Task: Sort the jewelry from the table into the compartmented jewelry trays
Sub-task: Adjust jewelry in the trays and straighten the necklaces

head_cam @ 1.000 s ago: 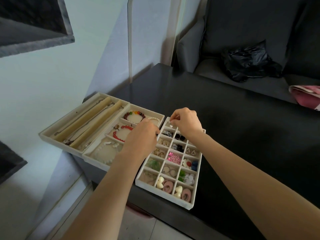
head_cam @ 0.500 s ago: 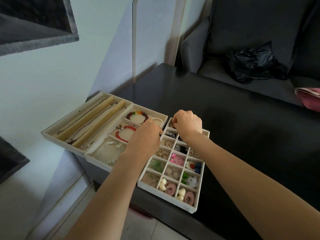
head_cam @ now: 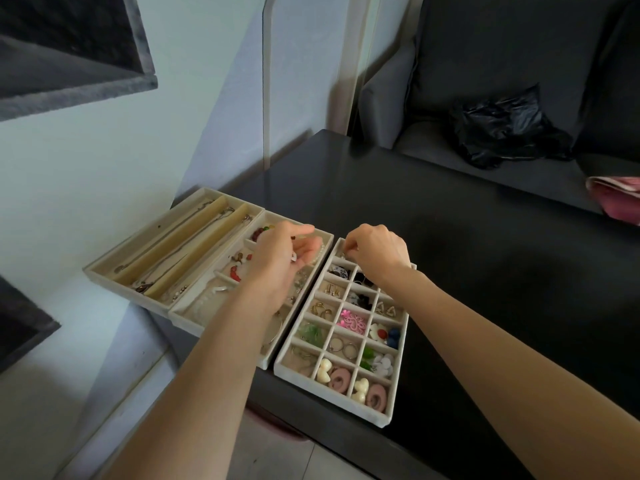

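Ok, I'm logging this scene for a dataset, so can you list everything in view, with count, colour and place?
necklace tray: one, beige, long lanes holding chains, far left, overhanging the table edge
bracelet tray: one, beige, middle, with beaded bracelets, partly under the left hand
earring tray: one, beige, small-grid compartments, right of the other two
pink flower earrings: apparently a pair, pink, middle column of the earring tray
pink oval earrings: two, pink, nearest row
table: one, black, glossy
sofa: one, dark grey, behind the table
black bag: one, on the sofa seat
pink cloth: one, right edge
left hand: over the bracelet tray, fingers curled
right hand: pinching at the earring tray's far end
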